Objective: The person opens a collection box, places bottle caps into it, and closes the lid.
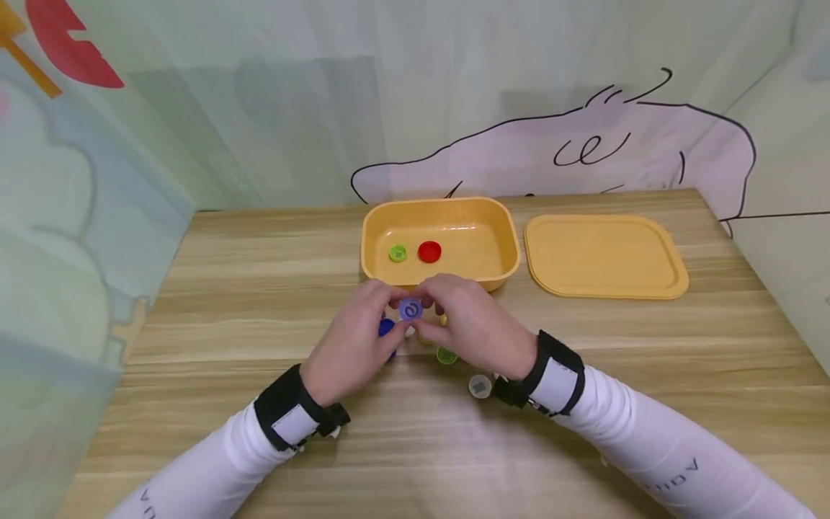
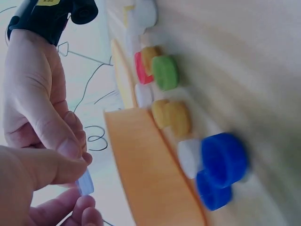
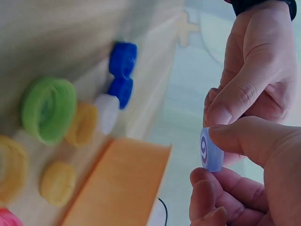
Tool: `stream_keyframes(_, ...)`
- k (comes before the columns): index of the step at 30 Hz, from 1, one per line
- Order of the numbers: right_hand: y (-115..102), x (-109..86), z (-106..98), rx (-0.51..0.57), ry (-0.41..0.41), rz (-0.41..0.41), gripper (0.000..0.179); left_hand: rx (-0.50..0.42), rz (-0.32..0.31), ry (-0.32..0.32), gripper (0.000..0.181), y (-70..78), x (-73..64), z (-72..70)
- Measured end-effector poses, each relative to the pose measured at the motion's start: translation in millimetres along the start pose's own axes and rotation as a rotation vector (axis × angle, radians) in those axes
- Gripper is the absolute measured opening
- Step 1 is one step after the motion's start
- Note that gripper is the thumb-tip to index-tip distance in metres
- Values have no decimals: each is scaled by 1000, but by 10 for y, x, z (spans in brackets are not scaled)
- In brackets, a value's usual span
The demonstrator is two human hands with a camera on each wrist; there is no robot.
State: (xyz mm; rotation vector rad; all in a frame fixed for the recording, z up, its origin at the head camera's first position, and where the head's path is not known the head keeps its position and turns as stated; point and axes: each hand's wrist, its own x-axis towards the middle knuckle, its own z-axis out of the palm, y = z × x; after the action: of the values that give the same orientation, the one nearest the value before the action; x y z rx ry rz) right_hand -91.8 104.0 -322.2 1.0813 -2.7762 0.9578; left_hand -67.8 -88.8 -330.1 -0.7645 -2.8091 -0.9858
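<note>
A pale blue-violet bottle cap (image 1: 411, 309) with a dark curled mark on its face is raised in front of the box. My left hand (image 1: 353, 342) pinches it from the left, while my right hand (image 1: 476, 328) pinches it from the right, thumb and fingers at its edge. In the right wrist view the cap (image 3: 211, 149) is seen from the side. Beneath the hands lie blue caps (image 2: 224, 160), a white cap (image 2: 189, 157), yellow caps (image 2: 179, 120) and a green cap (image 3: 49, 110), partly hidden in the head view.
A yellow plastic box (image 1: 512, 252) stands behind the hands, with a green cap (image 1: 398, 253) and a red cap (image 1: 429, 251) inside. Its yellow lid (image 1: 606, 256) lies to the right. One whitish cap (image 1: 480, 386) sits by the right wrist. A printed curtain (image 1: 292, 130) hangs behind the table.
</note>
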Motion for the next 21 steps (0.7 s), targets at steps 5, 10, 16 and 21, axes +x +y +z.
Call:
stream_keyframes(5, 32, 116, -94, -7, 67, -8, 27, -50, 5, 62, 36, 11, 157, -57)
stream_keyframes(10, 125, 270, -155, -13, 128, -2, 22, -91, -45, 113, 36, 5, 346, -91)
stream_keyframes(16, 262, 449, -183, 17, 112, 94, 23, -193, -161, 100, 34, -34, 520, -104)
stream_keyframes(21, 355, 582, -183, 46, 51, 171, 24, -272, -246, 52, 34, -88, 626, -119)
